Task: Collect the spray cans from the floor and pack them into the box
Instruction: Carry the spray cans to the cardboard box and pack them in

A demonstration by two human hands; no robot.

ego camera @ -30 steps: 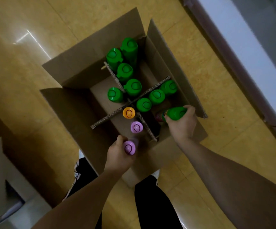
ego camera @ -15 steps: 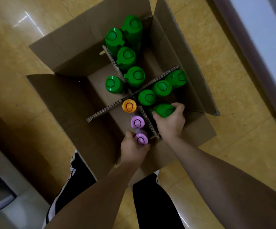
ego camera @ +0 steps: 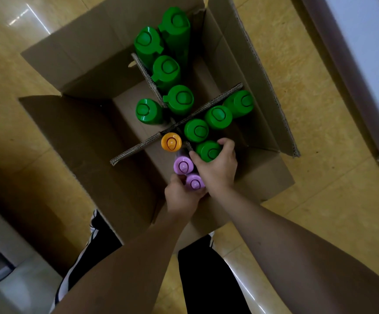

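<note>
Down in the box [ego camera: 227, 64], left hand [ego camera: 180, 198] grips a purple-capped can [ego camera: 195, 182], right hand [ego camera: 218, 171] a green-capped can [ego camera: 207, 150] (labels hidden).

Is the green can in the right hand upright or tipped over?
Upright: the green can shows its cap facing straight up, and the right hand grips it inside the box.

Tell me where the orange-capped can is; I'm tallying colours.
In the head view, the orange-capped can stands inside the box at the crossing of the cardboard dividers, with a purple-capped can just nearer the person and a green-capped can to its right.
</note>
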